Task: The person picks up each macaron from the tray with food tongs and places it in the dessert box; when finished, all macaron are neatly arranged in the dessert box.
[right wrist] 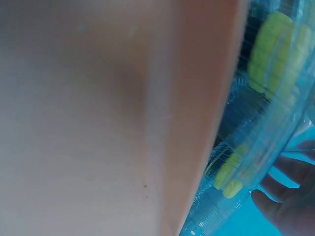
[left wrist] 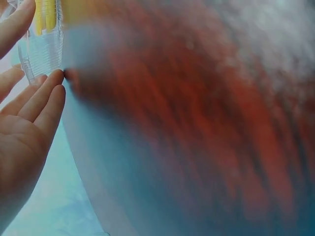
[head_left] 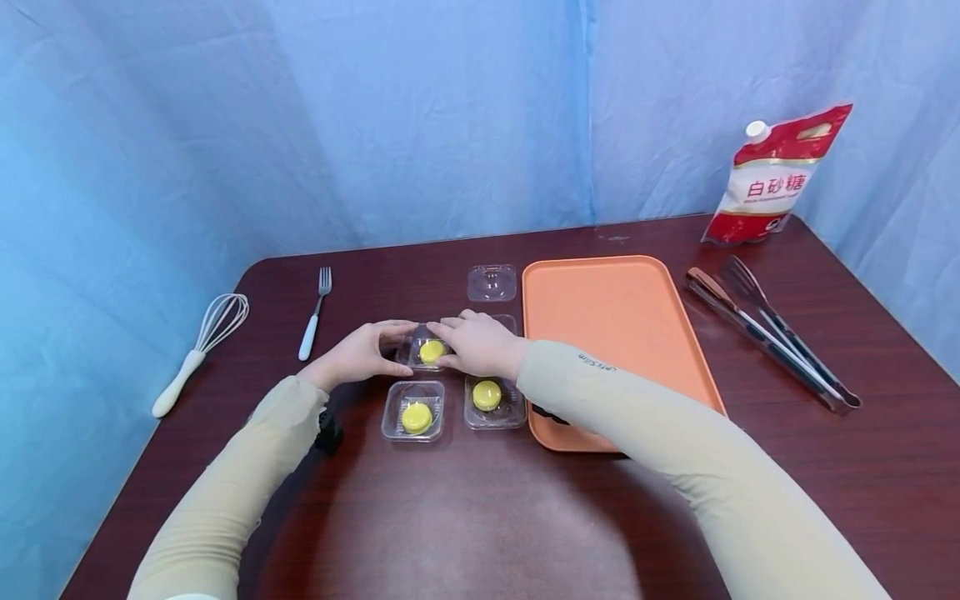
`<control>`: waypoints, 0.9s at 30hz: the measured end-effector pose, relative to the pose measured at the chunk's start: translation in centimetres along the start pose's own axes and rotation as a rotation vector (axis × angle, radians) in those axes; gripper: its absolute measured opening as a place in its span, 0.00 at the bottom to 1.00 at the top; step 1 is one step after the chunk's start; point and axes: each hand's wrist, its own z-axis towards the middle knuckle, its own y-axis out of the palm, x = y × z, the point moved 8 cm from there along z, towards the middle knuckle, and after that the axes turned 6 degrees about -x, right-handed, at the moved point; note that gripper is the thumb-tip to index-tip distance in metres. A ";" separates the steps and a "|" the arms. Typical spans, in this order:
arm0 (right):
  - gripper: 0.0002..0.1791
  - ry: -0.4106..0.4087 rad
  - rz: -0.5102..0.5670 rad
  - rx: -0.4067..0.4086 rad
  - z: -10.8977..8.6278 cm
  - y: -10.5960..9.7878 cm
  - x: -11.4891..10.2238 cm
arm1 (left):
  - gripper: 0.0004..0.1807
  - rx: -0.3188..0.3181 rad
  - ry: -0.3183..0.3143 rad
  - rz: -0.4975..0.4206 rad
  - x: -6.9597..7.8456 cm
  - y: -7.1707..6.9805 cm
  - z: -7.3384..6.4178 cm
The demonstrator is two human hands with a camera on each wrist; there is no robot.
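In the head view both hands meet at a clear plastic box [head_left: 413, 341] with a yellow macaron [head_left: 432, 352] inside. My left hand [head_left: 362, 356] grips its left side, thumb in front and fingers behind. The left wrist view shows those fingertips against the ribbed box wall [left wrist: 43, 55]. My right hand [head_left: 483, 344] holds the box from the right, its fingers over the top edge and partly hiding it. Nearer me are two more clear boxes, left [head_left: 393, 422] and right [head_left: 513, 414], each with a yellow macaron. Yellow macarons [right wrist: 273, 54] also show through plastic in the right wrist view.
An orange tray [head_left: 600, 292] lies right of the boxes, under the right forearm. A clear plastic piece [head_left: 492, 283] sits behind. Tongs [head_left: 780, 333] and a sugar bag [head_left: 776, 179] stand farther right; a fork [head_left: 315, 312] and whisk [head_left: 197, 354] lie left.
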 end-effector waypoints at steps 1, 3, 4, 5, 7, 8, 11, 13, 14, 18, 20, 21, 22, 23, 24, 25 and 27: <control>0.35 0.000 -0.008 -0.003 0.0 0.0 0.0 | 0.42 0.000 -0.001 -0.003 0.0 0.0 0.0; 0.35 -0.005 -0.016 -0.012 -0.1 0.0 -0.1 | 0.42 0.000 -0.003 -0.011 -0.1 0.0 0.0; 0.35 -0.008 -0.017 -0.018 -0.1 0.0 -0.1 | 0.42 0.000 -0.003 -0.014 -0.2 0.1 0.0; 0.35 -0.010 -0.016 -0.025 -0.2 -0.1 -0.1 | 0.42 0.000 -0.003 -0.016 -0.2 0.1 0.0; 0.35 -0.017 -0.012 -0.037 -0.3 -0.1 -0.1 | 0.42 0.001 -0.001 -0.019 -0.3 0.1 0.0; 0.35 -0.021 -0.007 -0.038 -0.3 -0.2 -0.1 | 0.42 0.002 0.000 -0.020 -0.3 0.1 0.1; 0.35 -0.039 -0.008 -0.019 -0.6 -0.5 -0.1 | 0.42 0.006 0.007 -0.020 -0.2 0.0 0.1; 0.34 -0.055 -0.006 0.011 -0.7 -0.7 -0.1 | 0.42 0.008 0.010 -0.022 -0.2 0.0 0.0; 0.34 -0.061 -0.005 0.026 -0.8 -0.8 0.0 | 0.42 0.009 0.011 -0.024 -0.2 0.0 0.0; 0.32 -0.083 0.009 0.080 -1.3 -1.2 0.3 | 0.42 0.006 0.007 -0.037 -0.4 0.1 0.0; 0.31 -0.097 0.012 0.111 -1.6 -1.4 0.5 | 0.42 0.003 0.005 -0.046 -0.5 0.2 0.0; 0.30 -0.102 0.014 0.125 -1.8 -1.5 0.6 | 0.42 0.002 0.006 -0.050 -0.5 0.2 0.0; 0.29 -0.104 0.016 0.142 -1.9 -1.6 0.8 | 0.42 0.002 0.005 -0.055 -0.5 0.2 0.0; 0.29 -0.104 0.020 0.156 -2.1 -1.7 0.9 | 0.42 0.001 0.005 -0.059 -0.5 0.2 0.0; 0.28 -0.101 0.030 0.167 -2.3 -1.8 1.1 | 0.41 0.001 0.006 -0.062 -0.5 0.2 0.0; 0.28 -0.099 0.033 0.184 -2.4 -1.9 1.4 | 0.41 0.002 0.005 -0.063 -0.5 0.2 0.1; 0.27 -0.087 0.044 0.204 -2.7 -2.2 1.9 | 0.42 0.002 0.003 -0.064 -0.5 0.2 0.1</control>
